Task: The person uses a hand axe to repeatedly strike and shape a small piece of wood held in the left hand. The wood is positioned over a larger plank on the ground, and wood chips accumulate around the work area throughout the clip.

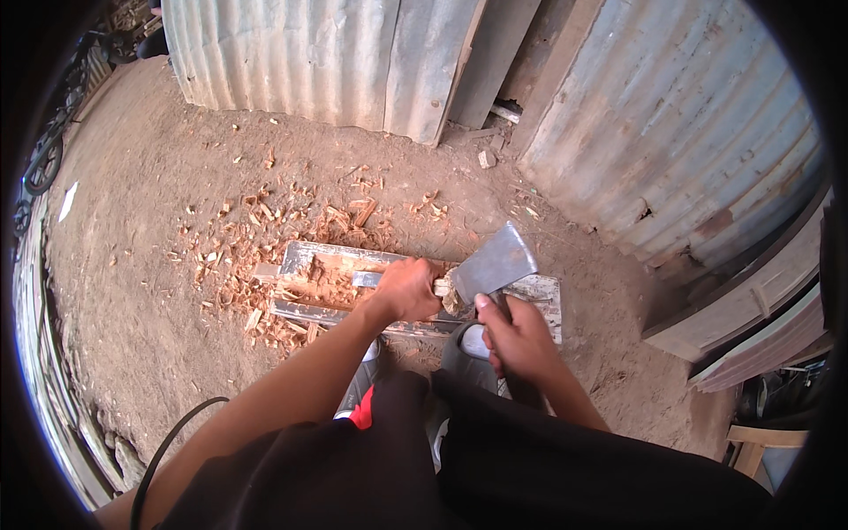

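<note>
On the dirt floor point(159, 291), the left hand point(408, 290) clamps a wood stick point(439, 288) on a plank point(541, 291). The right hand point(521, 340) grips the hatchet point(495, 263), mid-shaving; next stroke likely needs fingers clear.

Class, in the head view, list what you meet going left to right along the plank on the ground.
Wood chips → plank → left hand → small wood piece → hatchet blade → right hand.

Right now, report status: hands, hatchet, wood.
Left hand gripping small wood piece on the plank. Right hand gripping hatchet, blade at the wood. Wood chips scattered around; left fingers close to blade.
</note>
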A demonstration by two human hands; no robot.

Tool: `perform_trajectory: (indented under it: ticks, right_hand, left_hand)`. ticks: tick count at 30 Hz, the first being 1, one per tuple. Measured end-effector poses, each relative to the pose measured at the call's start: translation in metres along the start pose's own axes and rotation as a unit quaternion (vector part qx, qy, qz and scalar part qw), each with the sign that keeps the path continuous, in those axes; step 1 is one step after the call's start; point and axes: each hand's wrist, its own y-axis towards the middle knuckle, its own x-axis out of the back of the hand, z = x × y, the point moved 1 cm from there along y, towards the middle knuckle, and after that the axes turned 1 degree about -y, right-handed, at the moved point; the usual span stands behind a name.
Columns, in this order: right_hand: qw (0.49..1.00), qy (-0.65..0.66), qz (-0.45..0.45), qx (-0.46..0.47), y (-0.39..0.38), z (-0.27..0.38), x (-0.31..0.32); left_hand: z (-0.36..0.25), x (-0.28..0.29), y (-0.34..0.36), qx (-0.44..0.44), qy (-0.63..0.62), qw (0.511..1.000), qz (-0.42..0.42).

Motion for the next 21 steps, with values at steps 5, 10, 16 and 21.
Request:
perform_trajectory:
  ticks: [5,10,16,21]
  right_hand:
    - [0.995,0.067,-0.069,0.015,0.004,-0.019,-0.016]
    - [0.998,0.007,-0.001,-0.056,0.003,-0.024,-0.001]
    - [0.999,0.033,-0.006,0.006,0.0,-0.028,-0.022]
    - [0.999,0.003,0.031,-0.043,0.0,-0.003,0.0]
  left_hand:
    - [0.011,-0.004,0.007,0.006,0.002,0.999,-0.043]
    - [0.022,-0.003,-0.006,-0.017,-0.002,0.999,-0.033]
    - [0.025,0.009,0.002,0.038,-0.023,0.996,-0.078]
    - [0.023,0.014,-0.003,0.043,-0.016,0.997,-0.07]
